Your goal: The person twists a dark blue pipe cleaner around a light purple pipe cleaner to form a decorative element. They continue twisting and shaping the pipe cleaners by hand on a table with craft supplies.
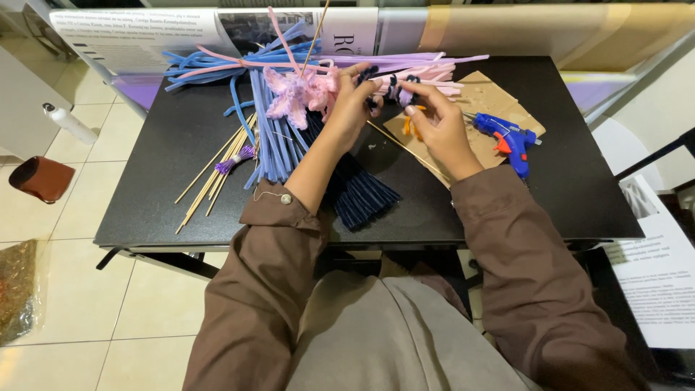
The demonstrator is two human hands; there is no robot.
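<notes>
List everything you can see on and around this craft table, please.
Black rectangular table: one, centre.
Fuzzy blue pipe cleaners: a bundle, table's left half.
Dark navy pipe cleaners: a bundle, under the left forearm.
Pale pink pipe cleaners: a bundle, far edge.
Pink fuzzy flower on a thin wooden stick: one, beside the left hand.
Thin wooden sticks: several, left side.
Blue glue gun with an orange trigger: one, right, on brown cardboard.
Newspaper: spread behind the table.
Left hand: pinching a small dark pipe-cleaner piece.
Right hand: touching the same piece.
</notes>
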